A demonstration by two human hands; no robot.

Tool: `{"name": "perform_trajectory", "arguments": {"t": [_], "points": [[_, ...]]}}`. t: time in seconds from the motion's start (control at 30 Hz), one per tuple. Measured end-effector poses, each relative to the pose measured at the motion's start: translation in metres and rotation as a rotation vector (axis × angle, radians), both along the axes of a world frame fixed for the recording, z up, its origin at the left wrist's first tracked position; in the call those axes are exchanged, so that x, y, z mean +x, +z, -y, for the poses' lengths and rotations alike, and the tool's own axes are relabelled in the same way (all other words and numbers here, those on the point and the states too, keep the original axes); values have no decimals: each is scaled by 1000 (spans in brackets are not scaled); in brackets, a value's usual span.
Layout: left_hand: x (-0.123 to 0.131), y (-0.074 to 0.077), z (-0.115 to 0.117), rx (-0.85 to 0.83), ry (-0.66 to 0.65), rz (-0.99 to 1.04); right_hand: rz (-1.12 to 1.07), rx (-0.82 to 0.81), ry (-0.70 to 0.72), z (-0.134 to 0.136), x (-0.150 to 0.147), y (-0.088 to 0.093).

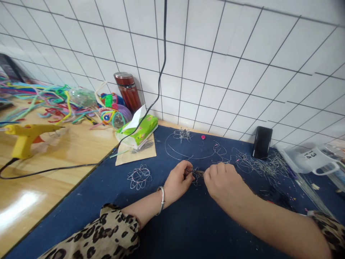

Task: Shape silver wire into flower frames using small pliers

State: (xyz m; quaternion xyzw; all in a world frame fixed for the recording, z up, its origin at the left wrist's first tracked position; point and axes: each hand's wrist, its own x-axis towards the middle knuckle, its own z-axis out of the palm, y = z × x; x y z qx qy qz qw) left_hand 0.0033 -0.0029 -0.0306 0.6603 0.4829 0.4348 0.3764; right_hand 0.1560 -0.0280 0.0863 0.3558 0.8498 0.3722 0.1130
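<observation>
My left hand (pixel 179 180), with a silver bangle at the wrist, pinches a small piece of bent wire (pixel 196 181) above the dark blue mat. My right hand (pixel 225 181) is closed around pliers (pixel 198 173); only their dark metal jaws show, pointing left at the wire by my left fingertips. The handles are hidden in my fist. A flower-shaped wire ring (pixel 139 177) lies on the mat left of my left hand. Beyond my hands rests another wire shape (pixel 184 134), near a long curved loose wire (pixel 176 157).
A tangle of cut wires (pixel 265 163) lies at right, near a black upright object (pixel 262 142) and a clear plastic jug (pixel 315 158). At left are a green tissue pack (pixel 145 131), a yellow glue gun (pixel 25 138), a brown flask (pixel 128 91) and colourful pipe cleaners (pixel 51 102). A black cable (pixel 161 72) hangs down.
</observation>
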Motion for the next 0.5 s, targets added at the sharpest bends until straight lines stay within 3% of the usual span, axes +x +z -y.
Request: {"name": "perform_trajectory", "arguments": {"t": [0.37, 0.5], "points": [[1, 0, -1, -23, -3, 24, 81, -85, -4, 5, -2, -4], [0, 1, -1, -27, -14, 25, 56, -44, -6, 4, -2, -4]]}}
